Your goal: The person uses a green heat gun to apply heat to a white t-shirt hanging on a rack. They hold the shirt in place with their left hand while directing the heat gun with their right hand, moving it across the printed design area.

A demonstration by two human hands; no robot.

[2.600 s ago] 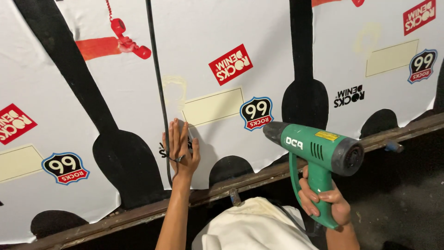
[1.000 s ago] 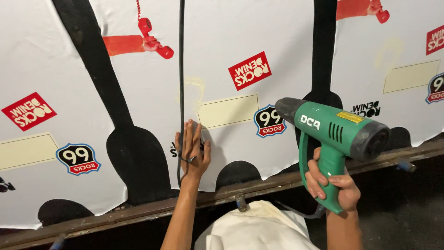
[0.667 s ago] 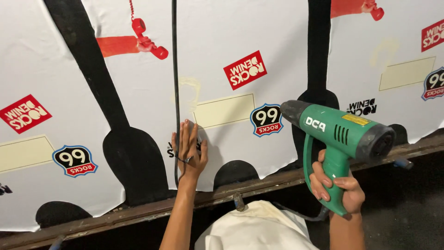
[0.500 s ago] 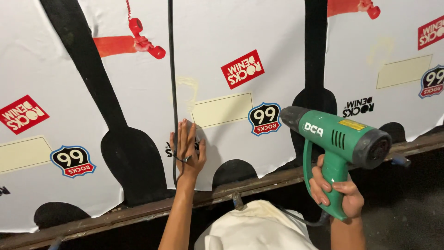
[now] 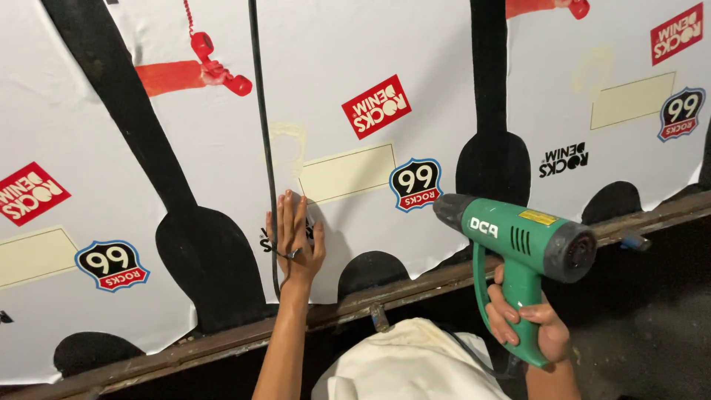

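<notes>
Left hand [image 5: 295,238] flat on sheet [image 5: 355,118], fingers up

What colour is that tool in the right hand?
Green, with a black nozzle; the heat gun shows best in the head view.

Your left hand [image 5: 295,241] lay flat on white printed sheet [image 5: 355,59], beside dark seam [image 5: 261,133]. Sheet above and right of hand was bare: free path across surface. Your right hand [image 5: 529,326] held green heat gun [image 5: 518,241], nozzle near sheet, well apart from left hand. Wooden rail [image 5: 415,285] bounded lower edge. Cream cloth [image 5: 407,363] filled gap between forearms.
</notes>
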